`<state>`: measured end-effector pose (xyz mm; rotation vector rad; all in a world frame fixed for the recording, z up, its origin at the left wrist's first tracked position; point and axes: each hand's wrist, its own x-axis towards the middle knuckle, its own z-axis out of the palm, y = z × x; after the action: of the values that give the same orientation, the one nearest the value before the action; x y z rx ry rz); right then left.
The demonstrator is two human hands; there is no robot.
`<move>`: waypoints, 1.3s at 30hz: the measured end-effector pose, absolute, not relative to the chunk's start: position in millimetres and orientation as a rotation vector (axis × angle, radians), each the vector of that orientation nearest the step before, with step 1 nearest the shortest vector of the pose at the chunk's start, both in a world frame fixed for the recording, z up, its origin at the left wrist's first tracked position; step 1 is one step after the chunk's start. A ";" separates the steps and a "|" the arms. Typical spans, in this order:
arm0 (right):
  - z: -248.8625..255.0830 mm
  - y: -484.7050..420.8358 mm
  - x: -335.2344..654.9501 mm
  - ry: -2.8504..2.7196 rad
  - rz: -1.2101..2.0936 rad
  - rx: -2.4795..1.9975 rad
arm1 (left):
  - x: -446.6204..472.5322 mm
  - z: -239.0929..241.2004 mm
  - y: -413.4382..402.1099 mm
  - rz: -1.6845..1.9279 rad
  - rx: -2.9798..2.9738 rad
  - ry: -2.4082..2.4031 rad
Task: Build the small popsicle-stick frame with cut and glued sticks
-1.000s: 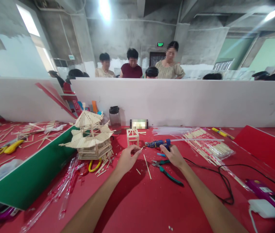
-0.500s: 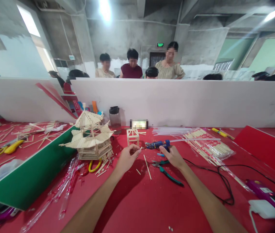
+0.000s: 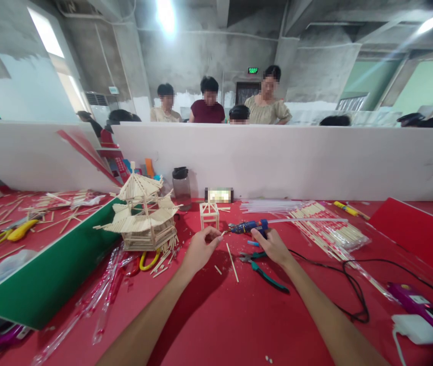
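Note:
My right hand [image 3: 273,246] is wrapped round a blue hot glue gun [image 3: 249,226], its nozzle pointing left and a clear glue stick [image 3: 308,220] jutting from its back. At the nozzle tip, my left hand [image 3: 203,247] pinches a short piece of wooden stick [image 3: 222,234]. Just behind the left hand stands a small open frame of sticks [image 3: 209,215]. Green-handled cutting pliers [image 3: 264,274] lie below the glue gun, beside a loose stick [image 3: 232,263] and a shorter offcut [image 3: 218,270].
A stick-built pavilion model [image 3: 143,218] stands left, near a green board [image 3: 52,274]. A dark bottle [image 3: 180,188] and a phone [image 3: 219,195] are at the back. Packaged sticks [image 3: 326,226] and a black cable [image 3: 353,284] lie right. Several people are beyond the white partition [image 3: 285,162].
Almost nothing differs. The stick piece at the nozzle has shifted very slightly, and both hands keep their places.

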<state>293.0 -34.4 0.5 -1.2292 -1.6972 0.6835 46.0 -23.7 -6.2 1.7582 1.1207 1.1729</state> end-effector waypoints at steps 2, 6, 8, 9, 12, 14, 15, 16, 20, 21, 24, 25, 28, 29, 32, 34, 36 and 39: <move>-1.3 -33.2 294.0 -1.711 0.661 -1.236 | 46.2 -6.2 -23.7 1.175 1.750 1.134; -2.6 -32.4 294.9 -1.728 0.656 -1.245 | 46.0 -5.6 -24.4 1.174 1.781 1.166; -1.8 -32.8 294.6 -1.730 0.649 -1.254 | 45.6 -5.1 -24.8 1.175 1.812 1.174; -1.3 -33.1 294.4 -1.729 0.651 -1.257 | 45.4 -4.9 -24.9 1.176 1.825 1.176; -0.3 -33.4 294.1 -1.715 0.666 -1.257 | 45.2 -5.2 -24.9 1.180 1.846 1.178; -0.5 -33.4 294.1 -1.717 0.656 -1.256 | 45.2 -5.9 -24.6 1.187 1.856 1.178; -0.7 -33.4 294.0 -1.719 0.647 -1.257 | 45.2 -6.2 -24.5 1.189 1.860 1.176; -0.9 -33.4 293.8 -1.717 0.643 -1.260 | 45.2 -6.5 -24.5 1.190 1.863 1.174; -1.5 -33.3 293.2 -1.696 0.672 -1.265 | 45.0 -6.8 -25.1 1.194 1.873 1.162; -1.8 -33.1 293.3 -1.694 0.674 -1.265 | 45.0 -6.8 -25.3 1.198 1.873 1.164; -3.7 -31.6 294.4 -1.689 0.673 -1.273 | 45.5 -6.7 -25.6 1.206 1.849 1.168; -4.8 -30.8 295.0 -1.685 0.678 -1.277 | 45.7 -6.5 -25.5 1.205 1.832 1.161; -9.2 -28.1 297.0 -1.686 0.715 -1.274 | 45.8 -4.7 -24.1 1.197 1.758 1.114; -10.8 -27.2 297.7 -1.685 0.741 -1.267 | 45.6 -3.8 -23.4 1.198 1.725 1.096; -15.0 -25.6 298.8 -1.681 0.842 -1.235 | 44.0 -1.0 -21.3 1.219 1.592 1.041; -17.0 -25.8 298.7 -1.682 0.862 -1.219 | 42.6 0.3 -20.6 1.224 1.469 1.002; -18.2 -27.1 297.8 -1.701 0.825 -1.217 | 41.4 0.7 -20.7 1.208 1.336 0.961; -19.5 -30.1 295.4 -1.717 0.722 -1.240 | 40.9 -0.1 -21.3 1.182 1.190 0.920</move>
<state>295.4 -30.1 -19.5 -1.2400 -1.7171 0.7223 40.9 -21.3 -0.1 1.1899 0.9201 1.1817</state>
